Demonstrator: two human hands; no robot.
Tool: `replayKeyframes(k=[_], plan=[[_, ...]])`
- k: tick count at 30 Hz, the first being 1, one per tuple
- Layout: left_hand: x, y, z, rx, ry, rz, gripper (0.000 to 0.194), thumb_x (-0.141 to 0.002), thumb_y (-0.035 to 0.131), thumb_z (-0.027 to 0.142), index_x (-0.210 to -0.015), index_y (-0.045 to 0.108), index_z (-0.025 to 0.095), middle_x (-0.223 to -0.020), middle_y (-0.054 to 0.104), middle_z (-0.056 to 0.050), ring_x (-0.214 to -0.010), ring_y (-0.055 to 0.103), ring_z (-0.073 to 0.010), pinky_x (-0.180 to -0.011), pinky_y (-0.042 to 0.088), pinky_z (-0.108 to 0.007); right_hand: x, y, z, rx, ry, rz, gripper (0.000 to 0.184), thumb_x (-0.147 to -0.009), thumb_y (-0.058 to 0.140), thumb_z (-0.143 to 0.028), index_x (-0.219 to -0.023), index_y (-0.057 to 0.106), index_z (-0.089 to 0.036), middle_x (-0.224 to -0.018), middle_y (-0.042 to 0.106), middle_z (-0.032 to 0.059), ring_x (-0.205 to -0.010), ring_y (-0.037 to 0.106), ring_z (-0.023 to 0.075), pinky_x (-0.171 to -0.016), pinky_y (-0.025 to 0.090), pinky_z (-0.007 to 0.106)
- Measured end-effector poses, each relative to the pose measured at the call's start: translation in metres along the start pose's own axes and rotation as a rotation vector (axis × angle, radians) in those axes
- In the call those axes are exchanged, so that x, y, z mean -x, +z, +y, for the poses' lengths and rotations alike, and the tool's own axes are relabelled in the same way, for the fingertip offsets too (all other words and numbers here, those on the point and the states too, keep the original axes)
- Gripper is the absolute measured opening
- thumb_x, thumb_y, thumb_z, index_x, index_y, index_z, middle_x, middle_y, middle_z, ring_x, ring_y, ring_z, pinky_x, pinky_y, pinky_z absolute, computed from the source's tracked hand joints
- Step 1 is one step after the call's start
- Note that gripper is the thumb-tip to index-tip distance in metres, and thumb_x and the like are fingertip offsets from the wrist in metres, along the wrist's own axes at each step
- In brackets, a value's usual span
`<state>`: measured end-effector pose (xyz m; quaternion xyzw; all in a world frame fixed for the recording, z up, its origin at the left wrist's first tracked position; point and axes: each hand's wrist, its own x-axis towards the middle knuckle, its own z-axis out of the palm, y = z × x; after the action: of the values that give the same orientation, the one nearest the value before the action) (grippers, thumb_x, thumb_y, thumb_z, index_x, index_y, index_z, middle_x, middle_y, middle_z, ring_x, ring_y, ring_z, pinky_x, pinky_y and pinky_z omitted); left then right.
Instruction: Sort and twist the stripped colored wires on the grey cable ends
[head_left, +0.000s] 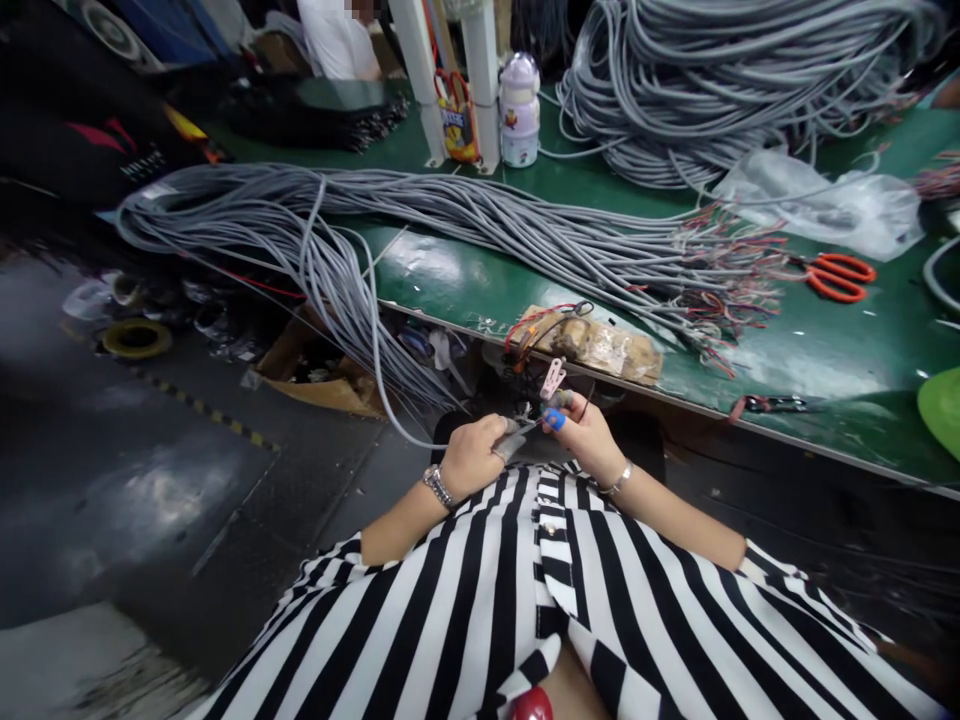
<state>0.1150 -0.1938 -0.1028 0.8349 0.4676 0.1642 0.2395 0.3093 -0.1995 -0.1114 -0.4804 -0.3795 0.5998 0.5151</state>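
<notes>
A grey cable [395,412] arches down from the bench into my left hand [474,458], which is closed around it near its end. Its thumb and forefinger have grey finger covers. From there the thin wires [529,426] run across to my right hand [592,440], pinched on their ends, with blue tape on a fingertip. Just above my right fingers sits a pink clip [553,378] at the bench edge; whether they touch it I cannot tell. Behind it a taped cardboard piece [611,350] lies on the edge with red and black leads.
A long bundle of grey cables [450,205] with stripped ends crosses the green bench [840,350]. Orange-handled scissors [840,277], pliers [776,404], a plastic bag [825,200], a bottle [519,110] and a big cable coil [720,80] lie around it. A person [337,40] is at the back.
</notes>
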Motion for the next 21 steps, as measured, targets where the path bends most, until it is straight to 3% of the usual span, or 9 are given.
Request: replayKeyframes(k=[4, 7, 10, 12, 14, 19, 21], plan=[[0.006, 0.002, -0.007, 0.063, -0.016, 0.069, 0.016, -0.085, 0.06, 0.031, -0.09, 0.067, 0.019, -0.081, 0.066, -0.005, -0.074, 0.063, -0.0168, -0.069, 0.047, -0.027, 0.0, 0.001, 0.001, 0.045, -0.01, 0.025, 0.024, -0.064, 0.077, -0.031, -0.069, 0.056, -0.02, -0.058, 0.06, -0.002, -0.052, 0.05, 0.0105, -0.049, 0.037, 0.022], [0.008, 0.009, -0.015, 0.325, -0.141, 0.173, 0.022, -0.078, 0.069, 0.033, -0.094, 0.065, 0.018, -0.082, 0.069, -0.004, -0.073, 0.064, -0.0156, -0.068, 0.05, -0.026, 0.004, 0.003, 0.001, -0.001, 0.042, -0.032, 0.022, -0.069, 0.073, -0.035, -0.073, 0.057, -0.02, -0.06, 0.064, -0.0004, -0.044, 0.042, 0.0079, -0.043, 0.029, 0.021], [0.01, 0.012, -0.021, 0.638, -0.254, 0.233, 0.029, -0.072, 0.076, 0.038, -0.085, 0.063, 0.015, -0.074, 0.069, -0.003, -0.065, 0.063, -0.0129, -0.062, 0.051, -0.023, 0.011, 0.004, -0.002, 0.049, -0.029, -0.162, 0.02, -0.073, 0.072, -0.037, -0.077, 0.062, -0.02, -0.067, 0.067, 0.0028, -0.049, 0.047, 0.01, -0.047, 0.037, 0.024], [0.011, 0.009, -0.024, 0.781, -0.258, 0.187, 0.032, -0.069, 0.079, 0.04, -0.079, 0.064, 0.013, -0.068, 0.067, -0.002, -0.057, 0.06, -0.0107, -0.057, 0.05, -0.022, 0.015, 0.004, -0.005, 0.163, -0.165, -0.241, 0.017, -0.074, 0.072, -0.035, -0.079, 0.066, -0.02, -0.074, 0.067, 0.005, -0.062, 0.056, 0.0149, -0.059, 0.045, 0.029], [0.014, 0.003, -0.025, 0.884, -0.245, 0.104, 0.035, -0.066, 0.08, 0.042, -0.076, 0.065, 0.012, -0.063, 0.065, -0.001, -0.051, 0.055, -0.0085, -0.051, 0.047, -0.02, 0.017, 0.002, -0.009, 0.263, -0.291, -0.29, 0.016, -0.075, 0.072, -0.034, -0.08, 0.068, -0.019, -0.081, 0.065, 0.0064, -0.068, 0.057, 0.0165, -0.064, 0.047, 0.031], [0.021, -0.01, -0.028, 1.07, -0.266, -0.058, 0.042, -0.062, 0.082, 0.046, -0.075, 0.066, 0.009, -0.053, 0.06, 0.0, -0.043, 0.05, -0.0065, -0.043, 0.042, -0.018, 0.016, 0.001, -0.011, 0.216, -0.363, -0.428, 0.041, -0.082, 0.067, -0.037, -0.12, 0.057, -0.022, -0.085, 0.061, 0.0024, -0.051, 0.038, 0.0071, -0.046, 0.036, 0.022], [0.021, -0.01, -0.029, 1.123, -0.269, -0.108, 0.043, -0.061, 0.083, 0.047, -0.075, 0.066, 0.009, -0.053, 0.06, 0.0, -0.042, 0.05, -0.0065, -0.042, 0.041, -0.017, 0.015, 0.005, -0.01, 0.231, -0.382, -0.491, 0.046, -0.088, 0.061, -0.035, -0.131, 0.049, -0.024, -0.098, 0.064, 0.0056, -0.053, 0.042, 0.0073, -0.049, 0.04, 0.022]])
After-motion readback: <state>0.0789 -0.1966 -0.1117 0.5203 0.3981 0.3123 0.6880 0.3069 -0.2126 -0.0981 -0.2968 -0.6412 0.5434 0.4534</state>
